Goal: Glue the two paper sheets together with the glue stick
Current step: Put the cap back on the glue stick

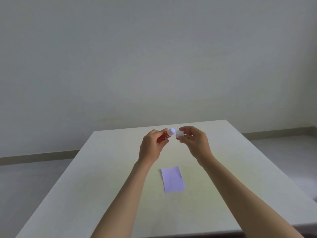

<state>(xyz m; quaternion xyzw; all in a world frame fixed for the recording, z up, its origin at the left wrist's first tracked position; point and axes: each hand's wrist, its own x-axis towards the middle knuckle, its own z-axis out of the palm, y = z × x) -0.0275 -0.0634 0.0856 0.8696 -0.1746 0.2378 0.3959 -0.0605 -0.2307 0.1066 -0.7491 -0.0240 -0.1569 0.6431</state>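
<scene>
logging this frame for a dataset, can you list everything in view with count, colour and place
glue stick: 1, red body with white neck and bluish tip, uncapped, held above the table's far middle
cap: 1, white, off the stick, just right of its tip
paper: 1 purple piece visible, flat on the table near its middle
table: 1, white, fills the lower frame
wall: grey, behind
floor: grey, either side
left hand: grip on the glue stick
right hand: grip on the cap

Both forearms are seen bare up to the frame edge; nothing is worn on left hand or right hand.
</scene>
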